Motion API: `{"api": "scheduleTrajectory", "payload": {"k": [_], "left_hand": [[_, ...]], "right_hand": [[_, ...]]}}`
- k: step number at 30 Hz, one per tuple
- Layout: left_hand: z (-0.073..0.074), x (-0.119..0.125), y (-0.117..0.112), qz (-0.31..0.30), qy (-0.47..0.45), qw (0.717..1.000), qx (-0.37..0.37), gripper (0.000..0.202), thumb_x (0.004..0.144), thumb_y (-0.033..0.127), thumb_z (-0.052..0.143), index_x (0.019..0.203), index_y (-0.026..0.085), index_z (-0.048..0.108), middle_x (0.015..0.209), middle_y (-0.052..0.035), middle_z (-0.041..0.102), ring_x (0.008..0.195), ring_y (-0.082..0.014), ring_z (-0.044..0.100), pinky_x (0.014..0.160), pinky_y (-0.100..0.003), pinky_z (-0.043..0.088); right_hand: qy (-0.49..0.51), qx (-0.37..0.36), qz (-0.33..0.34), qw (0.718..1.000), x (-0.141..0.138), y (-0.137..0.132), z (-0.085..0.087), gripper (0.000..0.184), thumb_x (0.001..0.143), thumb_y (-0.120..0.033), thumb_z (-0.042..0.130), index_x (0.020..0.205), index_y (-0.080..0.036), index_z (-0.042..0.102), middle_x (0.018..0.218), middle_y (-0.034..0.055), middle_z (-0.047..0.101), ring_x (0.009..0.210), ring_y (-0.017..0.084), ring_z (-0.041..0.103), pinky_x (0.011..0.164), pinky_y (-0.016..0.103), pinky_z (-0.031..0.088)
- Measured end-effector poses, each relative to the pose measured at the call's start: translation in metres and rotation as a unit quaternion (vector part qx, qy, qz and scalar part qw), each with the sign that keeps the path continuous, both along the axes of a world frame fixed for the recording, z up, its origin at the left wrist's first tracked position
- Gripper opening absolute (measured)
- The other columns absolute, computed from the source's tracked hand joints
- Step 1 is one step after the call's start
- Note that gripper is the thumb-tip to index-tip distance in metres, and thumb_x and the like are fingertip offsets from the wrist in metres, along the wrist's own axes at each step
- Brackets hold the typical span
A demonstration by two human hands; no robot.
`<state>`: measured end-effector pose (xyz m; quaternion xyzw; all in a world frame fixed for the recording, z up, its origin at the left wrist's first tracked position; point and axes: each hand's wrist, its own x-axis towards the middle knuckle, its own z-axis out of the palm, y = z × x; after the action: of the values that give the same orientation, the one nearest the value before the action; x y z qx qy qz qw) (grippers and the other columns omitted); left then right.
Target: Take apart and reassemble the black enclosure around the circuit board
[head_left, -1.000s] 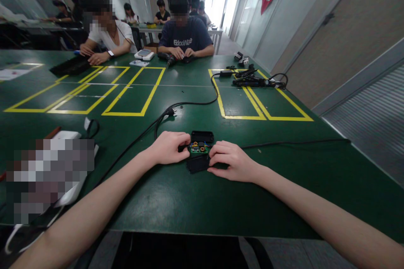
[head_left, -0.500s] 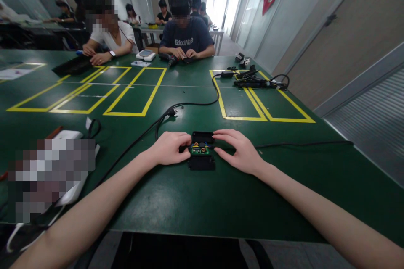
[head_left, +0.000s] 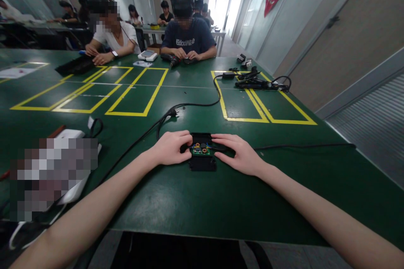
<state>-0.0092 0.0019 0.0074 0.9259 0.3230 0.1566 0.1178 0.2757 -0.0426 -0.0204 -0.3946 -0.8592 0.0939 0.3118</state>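
Curling the left hand (head_left: 172,148) round the left end of a small green circuit board (head_left: 201,150), prob. to steady it; can't tell a firm pinch from a light touch there, too dark betw. thumb & fingers. Holding the right hand (head_left: 241,153) open at the other end, thumb & fingers parted, fingertips touching or v. near the right end of the far case half (head_left: 201,138). Lying on the worktop (head_left: 151,197) betw. both hands, one behind another: presumably lined up for easy reach by either hand. Laying the near case half (head_left: 202,164) flat just in front of the board, prob. out of the fingers' way

Re edges: running out right past the right hand, a black cable (head_left: 303,146), approx. to the side edge, so min. slack for sideways moves, prob. Crowding the left hand from behind, a plug (head_left: 172,112) & looped lead. Leaving a wider gap from near case half to near edge. Sitting off left, a blurred white-edged item (head_left: 59,172), well apart from the board; back right, a cable bundle (head_left: 255,83), also well apart
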Motion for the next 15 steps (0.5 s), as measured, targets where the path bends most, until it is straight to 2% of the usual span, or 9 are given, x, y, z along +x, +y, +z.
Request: {"api": "scheduleTrajectory", "payload": {"k": [4, 9, 11, 15], "left_hand": [[0.001, 0.000, 0.000, 0.001, 0.001, 1.000, -0.004, 0.005, 0.081, 0.024, 0.054, 0.082, 0.020, 0.057, 0.079, 0.0007, 0.059, 0.065, -0.0141, 0.053, 0.062, -0.025, 0.037], [-0.001, 0.000, 0.000, 0.000, -0.015, 1.000, -0.016, 0.005, 0.079, 0.024, 0.054, 0.081, 0.020, 0.057, 0.076, 0.0015, 0.056, 0.064, -0.0138, 0.052, 0.061, -0.025, 0.037], [-0.002, 0.000, 0.000, 0.004, -0.039, 0.999, -0.030, 0.005, 0.078, 0.024, 0.055, 0.081, 0.020, 0.057, 0.076, 0.0019, 0.056, 0.061, -0.0123, 0.050, 0.060, -0.025, 0.037], [-0.003, 0.000, 0.000, 0.023, -0.105, 0.990, -0.096, 0.005, 0.075, 0.023, 0.057, 0.078, 0.019, 0.056, 0.068, 0.0045, 0.051, 0.057, -0.0104, 0.045, 0.058, -0.023, 0.036]], "right_hand": [[0.009, 0.010, 0.001, 1.000, 0.002, 0.001, 0.002, 0.030, 0.095, -0.027, 0.069, 0.125, -0.023, 0.072, 0.130, 0.0133, 0.073, 0.117, 0.030, 0.071, 0.099, 0.052, 0.059], [-0.026, 0.009, 0.009, 1.000, 0.009, 0.007, 0.006, 0.004, 0.092, -0.024, 0.073, 0.092, -0.020, 0.072, 0.101, 0.0095, 0.075, 0.091, 0.025, 0.068, 0.083, 0.044, 0.058], [-0.025, 0.012, 0.019, 0.999, 0.010, 0.008, 0.006, 0.008, 0.094, -0.024, 0.071, 0.087, -0.020, 0.070, 0.097, 0.0088, 0.074, 0.088, 0.024, 0.066, 0.081, 0.042, 0.056], [-0.010, 0.007, 0.017, 1.000, 0.011, 0.007, 0.007, 0.011, 0.099, -0.026, 0.065, 0.091, -0.019, 0.069, 0.091, 0.0080, 0.074, 0.084, 0.022, 0.067, 0.076, 0.037, 0.055]]}}
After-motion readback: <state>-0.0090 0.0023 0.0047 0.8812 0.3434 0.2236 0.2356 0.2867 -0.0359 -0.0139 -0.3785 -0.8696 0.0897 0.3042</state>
